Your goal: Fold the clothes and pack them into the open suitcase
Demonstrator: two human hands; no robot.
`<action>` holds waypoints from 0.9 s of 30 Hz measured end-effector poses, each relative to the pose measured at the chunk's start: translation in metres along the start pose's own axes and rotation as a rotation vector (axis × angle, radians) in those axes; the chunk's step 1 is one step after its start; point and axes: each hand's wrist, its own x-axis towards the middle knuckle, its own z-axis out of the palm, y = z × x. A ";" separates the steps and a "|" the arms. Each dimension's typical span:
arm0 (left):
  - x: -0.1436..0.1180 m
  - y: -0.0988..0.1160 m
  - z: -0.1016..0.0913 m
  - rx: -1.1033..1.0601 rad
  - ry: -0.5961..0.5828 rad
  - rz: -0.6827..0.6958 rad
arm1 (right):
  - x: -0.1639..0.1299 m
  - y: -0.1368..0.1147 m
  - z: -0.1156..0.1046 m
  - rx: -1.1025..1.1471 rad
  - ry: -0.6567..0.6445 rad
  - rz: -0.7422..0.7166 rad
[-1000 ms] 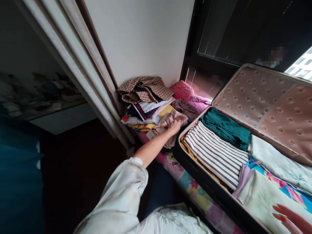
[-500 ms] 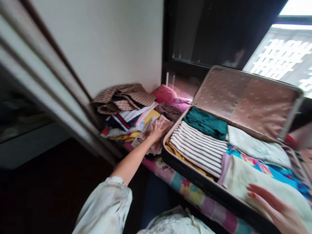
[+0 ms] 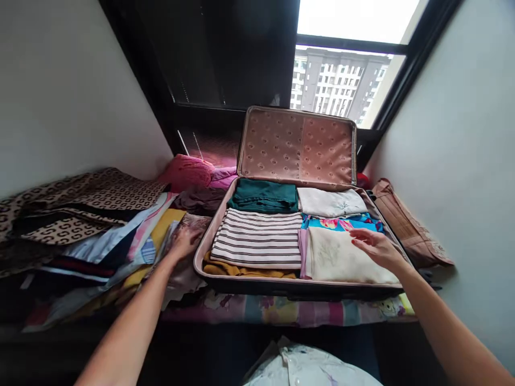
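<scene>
My left hand [image 3: 185,242] lies on a brownish-pink garment [image 3: 189,276] just outside the suitcase's left wall, its fingers outstretched and slightly blurred. Over the folded cream garment [image 3: 346,254] in the open suitcase [image 3: 201,244] is my right hand [image 3: 374,247], fingers extended and holding nothing; whether it touches the cloth I cannot tell. Also folded inside are a striped garment [image 3: 257,238], a dark green garment [image 3: 263,195] and a white garment [image 3: 332,202]. A bright blue floral garment [image 3: 322,223] shows between the white and cream ones, and mustard cloth [image 3: 249,271] beneath the stripes.
Heaped clothes, with a brown patterned garment [image 3: 116,190] on top, lie left of the suitcase. Pink fabric [image 3: 187,172] sits behind them. The raised suitcase lid [image 3: 298,145] stands before the window [image 3: 346,80]. Against the right wall rests a brownish-pink item [image 3: 410,228].
The view has swung right and now centres on the suitcase. My left hand stays on the brownish-pink garment beside it, while my right hand is farther over the cream one.
</scene>
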 end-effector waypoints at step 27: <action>-0.115 0.362 -0.002 0.181 -0.346 1.071 | -0.011 0.054 -0.040 -0.766 -0.213 -0.085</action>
